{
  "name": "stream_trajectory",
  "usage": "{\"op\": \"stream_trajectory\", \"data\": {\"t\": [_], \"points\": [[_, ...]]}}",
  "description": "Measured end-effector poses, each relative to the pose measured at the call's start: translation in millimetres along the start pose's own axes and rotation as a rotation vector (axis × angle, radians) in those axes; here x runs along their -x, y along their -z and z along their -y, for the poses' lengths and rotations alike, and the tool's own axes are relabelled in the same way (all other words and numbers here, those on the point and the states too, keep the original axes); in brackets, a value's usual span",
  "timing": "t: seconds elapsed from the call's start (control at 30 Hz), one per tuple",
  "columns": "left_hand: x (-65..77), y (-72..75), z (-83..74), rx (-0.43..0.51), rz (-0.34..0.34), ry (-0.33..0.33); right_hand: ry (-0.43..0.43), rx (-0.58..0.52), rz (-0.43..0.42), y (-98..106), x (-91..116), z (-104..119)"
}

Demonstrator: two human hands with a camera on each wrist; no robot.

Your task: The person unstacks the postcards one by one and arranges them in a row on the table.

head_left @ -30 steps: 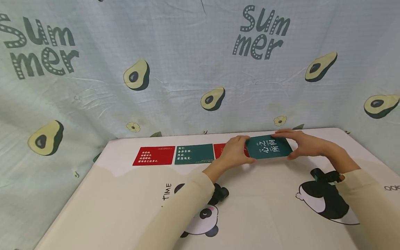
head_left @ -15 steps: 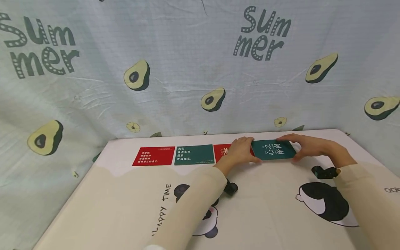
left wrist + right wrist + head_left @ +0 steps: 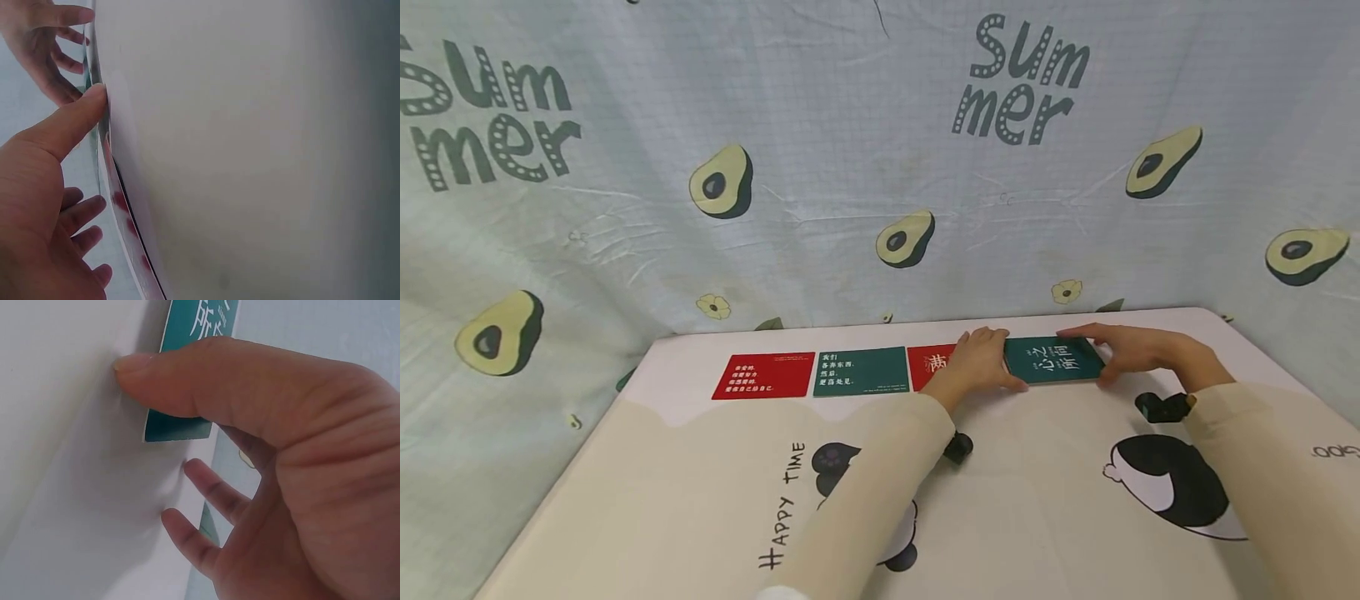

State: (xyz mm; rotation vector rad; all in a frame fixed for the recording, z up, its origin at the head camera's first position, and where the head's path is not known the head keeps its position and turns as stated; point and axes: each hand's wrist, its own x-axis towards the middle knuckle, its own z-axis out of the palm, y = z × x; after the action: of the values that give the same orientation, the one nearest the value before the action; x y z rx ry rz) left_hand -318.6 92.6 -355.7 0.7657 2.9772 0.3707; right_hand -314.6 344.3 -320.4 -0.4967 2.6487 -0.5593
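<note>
Both hands are at a green card (image 3: 1051, 360) with large white characters, which lies close on the table at the right end of a row. My left hand (image 3: 973, 362) holds its left end, thumb at the near edge and fingers at the far edge. At its right end my right hand (image 3: 1138, 352) spans the card the same way; in the right wrist view the thumb (image 3: 169, 378) crosses the card's corner. A red card (image 3: 928, 367) sits just left of it, partly hidden by the left hand.
Farther left in the row lie another green card (image 3: 861, 372) and another red card (image 3: 763, 376), both with white lettering. The table (image 3: 1037, 500) has a pale printed cover with panda pictures. Behind its far edge hangs a curtain (image 3: 820, 167) printed with avocados.
Both hands have brought the green card a little to the right and lowered it flatter to the table. In the last half second they have hardly moved.
</note>
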Motion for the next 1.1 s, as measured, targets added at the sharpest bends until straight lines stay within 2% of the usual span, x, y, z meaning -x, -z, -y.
{"op": "stream_trajectory", "data": {"t": [0.23,0.47,1.1], "points": [[-0.7,2.2,2.0,-0.044,0.037,0.015,-0.027,0.011,0.032,2.7,-4.2,2.0],[-1.1,1.4,3.5,-0.027,0.051,0.015,-0.057,0.021,0.049,2.5,-8.3,2.3],[-3.3,2.3,0.1,-0.014,0.072,0.049,-0.062,0.013,0.043,2.5,-6.4,0.2]]}}
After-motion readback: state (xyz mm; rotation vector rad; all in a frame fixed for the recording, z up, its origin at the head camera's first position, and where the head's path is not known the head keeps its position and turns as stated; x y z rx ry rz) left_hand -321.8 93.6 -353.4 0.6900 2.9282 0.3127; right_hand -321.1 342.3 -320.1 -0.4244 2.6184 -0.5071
